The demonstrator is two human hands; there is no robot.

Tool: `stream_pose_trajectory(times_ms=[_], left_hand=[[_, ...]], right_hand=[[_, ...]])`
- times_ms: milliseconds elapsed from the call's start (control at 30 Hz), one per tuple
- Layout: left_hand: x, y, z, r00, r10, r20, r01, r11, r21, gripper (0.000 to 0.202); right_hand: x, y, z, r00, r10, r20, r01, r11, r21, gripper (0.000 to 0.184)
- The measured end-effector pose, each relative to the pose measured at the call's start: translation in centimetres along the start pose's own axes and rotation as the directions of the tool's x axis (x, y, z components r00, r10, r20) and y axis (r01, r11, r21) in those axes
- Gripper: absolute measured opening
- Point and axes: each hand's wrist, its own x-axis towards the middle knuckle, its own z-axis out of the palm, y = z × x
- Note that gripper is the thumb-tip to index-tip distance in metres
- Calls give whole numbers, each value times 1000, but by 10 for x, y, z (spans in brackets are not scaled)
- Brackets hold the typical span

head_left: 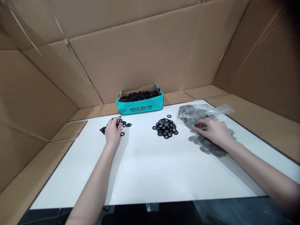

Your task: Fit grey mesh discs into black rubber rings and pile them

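Note:
My left hand [112, 132] rests with curled fingers on a loose pile of black rings [124, 124] at the left of the white table. Dark ring edges show between its thumb and fingers. On the right, my right hand [214, 129] bends down over scattered grey discs [206, 143], beside a clear plastic bag [193, 112] of grey discs. Its fingers are drawn together at the tips, and what they hold is too small to make out. Between the hands lies a heap of black rings with grey centres [166, 126].
Behind the piles stands a turquoise box [142, 107] full of black rings [139, 96]. Tall cardboard walls [140, 56] enclose the back and both sides of the white table [145, 172]. One ringed disc [169, 116] lies apart behind the middle heap.

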Motion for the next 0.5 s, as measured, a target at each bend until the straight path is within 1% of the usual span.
stream_pose_trajectory(times_ms=[133,333,400,500], left_hand=[[0,0,2,999,26,-27,-27,998,-59,25],[0,-1,3,998,42,-54,-50,985,-164,25],[1,0,3,998,35,-46,-44,975,-217,27],[1,3,2,1000,22,-21,-28,943,-332,30]], right_hand=[[2,-2,-4,996,94,6,-94,994,64,8],[-3,-2,-8,985,170,-17,-167,980,108,12],[-5,-1,-8,981,187,-44,-179,974,140,13],[-6,1,-10,978,176,-108,-153,970,187,12]])
